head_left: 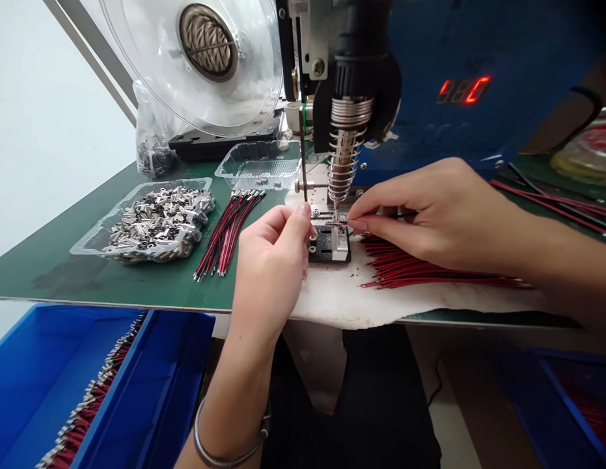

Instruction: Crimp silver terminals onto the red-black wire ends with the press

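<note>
My right hand [420,215] pinches a thin dark wire, its fingertips close to the tip of a soldering iron [344,156] wrapped in a coil spring. My left hand [278,247] is closed with thumb and forefinger together, left of the iron's tip; whatever lies between them is hidden. Between the hands stands a small black fixture [327,255] with a silvery block on it. A small metal part sits at the tip, partly covered by the fingers. Red and black wires [405,267] lie in a bundle beneath my right hand.
A clear tray of metal connectors [159,218] stands left, beside a bunch of wires with connectors [229,231]. Another clear tray [258,170] is behind. The blue machine [459,39] rises close behind the hands. A blue bin [34,365] of finished-looking wires sits below the table edge.
</note>
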### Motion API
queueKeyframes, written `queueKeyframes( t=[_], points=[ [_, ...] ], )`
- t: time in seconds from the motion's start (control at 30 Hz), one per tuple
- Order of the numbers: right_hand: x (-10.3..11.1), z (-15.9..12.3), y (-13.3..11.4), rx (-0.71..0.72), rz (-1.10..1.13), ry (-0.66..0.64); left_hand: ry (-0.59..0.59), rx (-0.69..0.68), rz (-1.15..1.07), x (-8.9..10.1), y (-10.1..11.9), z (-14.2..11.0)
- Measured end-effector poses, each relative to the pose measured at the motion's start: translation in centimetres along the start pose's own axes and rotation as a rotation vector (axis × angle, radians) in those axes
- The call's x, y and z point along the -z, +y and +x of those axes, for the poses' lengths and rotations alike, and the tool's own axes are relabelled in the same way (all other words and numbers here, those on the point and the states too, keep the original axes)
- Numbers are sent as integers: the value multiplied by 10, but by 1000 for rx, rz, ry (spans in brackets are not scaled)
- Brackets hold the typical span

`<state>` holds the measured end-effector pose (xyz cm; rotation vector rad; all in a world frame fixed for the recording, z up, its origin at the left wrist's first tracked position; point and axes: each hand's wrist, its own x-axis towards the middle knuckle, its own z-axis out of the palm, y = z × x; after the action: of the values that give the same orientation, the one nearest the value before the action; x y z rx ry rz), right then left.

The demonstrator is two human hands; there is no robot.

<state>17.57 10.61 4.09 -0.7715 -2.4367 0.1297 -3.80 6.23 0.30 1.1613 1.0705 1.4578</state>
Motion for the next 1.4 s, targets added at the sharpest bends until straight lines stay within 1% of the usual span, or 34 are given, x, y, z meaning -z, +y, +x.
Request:
queueKeyframes(
  t=[0.3,0.47,0.7,0.83,1.0,1.17,1.4],
  points=[
    [-1,0,-1,38,14,6,-2,-10,42,2,0,-1],
    [0,-1,-2,24,9,6,2,-7,48,2,-1,-1],
    [1,0,0,44,-3,13,1,-11,51,3,-2,-2],
    [1,0,0,78,-15,13,-4,-24,63,2,-2,-1],
    [0,-1,0,33,4,3,-4,-24,64,3,-2,-1],
    [0,-1,0,63,-21,16,-3,-23,66,3,-2,-2],
    [0,-1,0,65,-25,15,-1,-19,75,3,-2,-2]
  ],
)
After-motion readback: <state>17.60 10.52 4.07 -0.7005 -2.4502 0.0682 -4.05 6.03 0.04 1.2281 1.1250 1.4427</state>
